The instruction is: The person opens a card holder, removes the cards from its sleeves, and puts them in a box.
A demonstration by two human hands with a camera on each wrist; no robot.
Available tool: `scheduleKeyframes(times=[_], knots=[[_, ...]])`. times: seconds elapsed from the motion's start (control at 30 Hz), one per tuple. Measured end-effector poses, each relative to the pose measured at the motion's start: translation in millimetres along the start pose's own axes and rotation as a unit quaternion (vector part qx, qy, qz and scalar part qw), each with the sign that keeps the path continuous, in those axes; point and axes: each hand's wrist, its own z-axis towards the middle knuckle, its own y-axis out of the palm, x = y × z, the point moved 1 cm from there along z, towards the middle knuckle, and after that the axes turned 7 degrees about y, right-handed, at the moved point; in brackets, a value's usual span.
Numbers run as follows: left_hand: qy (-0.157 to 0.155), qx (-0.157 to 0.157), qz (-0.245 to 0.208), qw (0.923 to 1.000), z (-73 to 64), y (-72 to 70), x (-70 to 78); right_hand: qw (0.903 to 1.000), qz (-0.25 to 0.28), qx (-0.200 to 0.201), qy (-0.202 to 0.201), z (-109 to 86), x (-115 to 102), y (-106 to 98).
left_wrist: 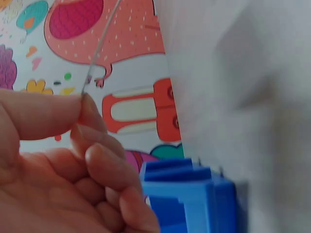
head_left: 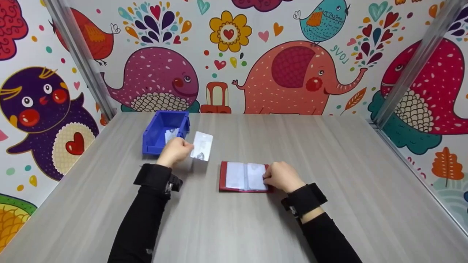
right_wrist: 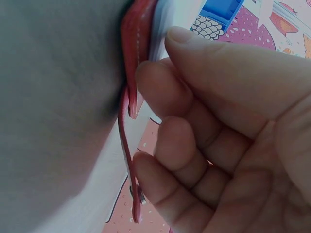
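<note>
Grey wood-grain table [head_left: 226, 226] supports the work. Your left hand [head_left: 174, 150] pinches the white card [head_left: 202, 145], left of frame centre, by its left edge; treat it as light, stiff and probably slippery. Your right hand [head_left: 285, 176] grips the right edge of the open red card holder [head_left: 222, 178]; its clear sleeves [head_left: 234, 175] look soft. Mind the blue bin [head_left: 153, 150], upper left, beside your left hand.
</note>
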Motion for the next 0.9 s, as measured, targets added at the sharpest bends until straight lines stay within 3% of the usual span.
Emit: scheduleKeyframes(times=[0.43, 0.67, 0.9], knots=[[-0.015, 0.05, 0.006, 0.9986, 2.8, -23.0, -13.6, 1.0, 0.002, 0.002, 0.002, -0.8, -0.9, -0.3], [-0.018, 0.106, 0.023, 0.994, 1.4, -33.0, -22.6, 0.9999, -0.004, 0.01, 0.004, -0.7, -1.5, -0.1], [-0.052, 0.15, 0.017, 0.9871, 1.9, -36.8, -32.3, 0.9999, -0.002, 0.008, 0.009, -0.8, -1.6, 0.3]])
